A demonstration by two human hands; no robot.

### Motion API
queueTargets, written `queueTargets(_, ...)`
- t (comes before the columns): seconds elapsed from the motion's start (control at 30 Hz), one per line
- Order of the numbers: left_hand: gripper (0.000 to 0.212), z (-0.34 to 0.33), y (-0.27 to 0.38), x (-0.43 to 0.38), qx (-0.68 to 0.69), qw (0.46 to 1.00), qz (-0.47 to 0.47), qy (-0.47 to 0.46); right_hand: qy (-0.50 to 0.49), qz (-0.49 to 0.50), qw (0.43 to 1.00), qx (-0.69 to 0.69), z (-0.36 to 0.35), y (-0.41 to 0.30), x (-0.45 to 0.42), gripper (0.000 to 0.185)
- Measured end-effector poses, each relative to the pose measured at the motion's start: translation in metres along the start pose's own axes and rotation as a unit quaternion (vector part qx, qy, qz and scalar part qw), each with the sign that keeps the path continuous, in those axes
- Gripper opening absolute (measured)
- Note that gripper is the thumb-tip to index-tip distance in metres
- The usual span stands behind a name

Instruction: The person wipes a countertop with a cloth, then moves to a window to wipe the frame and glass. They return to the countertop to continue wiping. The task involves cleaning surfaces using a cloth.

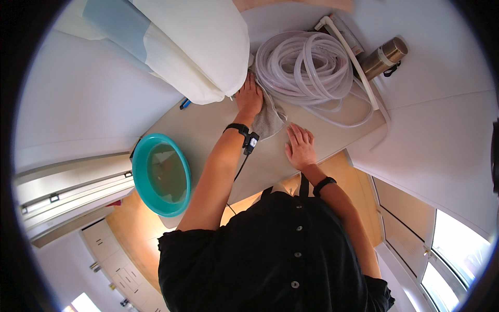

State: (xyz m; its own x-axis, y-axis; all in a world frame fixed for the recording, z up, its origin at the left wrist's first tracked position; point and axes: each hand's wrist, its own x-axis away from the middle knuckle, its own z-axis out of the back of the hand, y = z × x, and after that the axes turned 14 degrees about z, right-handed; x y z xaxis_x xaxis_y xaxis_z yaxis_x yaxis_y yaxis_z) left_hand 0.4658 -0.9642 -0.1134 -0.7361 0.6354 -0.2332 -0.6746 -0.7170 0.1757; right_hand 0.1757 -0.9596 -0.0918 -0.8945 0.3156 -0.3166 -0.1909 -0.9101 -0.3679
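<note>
My left hand presses palm-down on a grey cloth, holding it against the beige tabletop. Its fingertips reach in beside the lower edge of a large white covering with a grey-blue section. The far part of the cloth lies between that covering and a coil of clear plastic hose. My right hand rests on the tabletop near its front edge, just right of the cloth, with nothing in it. A black strap with a small cabled device is on my left wrist.
A teal basin of cloudy water stands at the table's left end. Behind it lies a blue utility knife. A white pipe with an elbow and a steel thermos bottle are at the back right. White walls border the table.
</note>
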Motion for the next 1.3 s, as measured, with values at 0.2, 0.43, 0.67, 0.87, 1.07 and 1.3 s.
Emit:
queueTargets(0.2,0.061,0.012,0.023,0.046,-0.028,1.0,-0.004,-0.005,0.024,0.015,1.0,-0.007,-0.006,0.005,0.002,0.071)
queueTargets(0.43,0.059,0.029,0.046,0.156,0.061,0.994,-0.089,-0.013,0.02,0.056,0.998,-0.003,-0.003,0.001,0.015,0.08)
queueTargets(0.67,0.058,0.041,0.013,0.211,0.053,0.998,0.032,-0.012,0.0,0.13,0.991,-0.011,-0.009,0.011,0.029,0.075)
queueTargets(0.87,0.058,0.067,-0.071,0.258,-0.016,0.975,0.219,0.044,-0.023,0.143,0.989,0.002,-0.013,0.015,0.035,0.069)
queueTargets(1.07,0.059,0.082,-0.124,0.346,-0.047,0.917,0.388,0.083,-0.028,0.163,0.986,0.021,-0.018,0.027,0.044,0.061)
queueTargets(1.3,0.061,0.105,-0.185,0.429,-0.092,0.85,0.509,0.099,-0.033,0.163,0.986,0.024,-0.009,0.025,0.052,0.055)
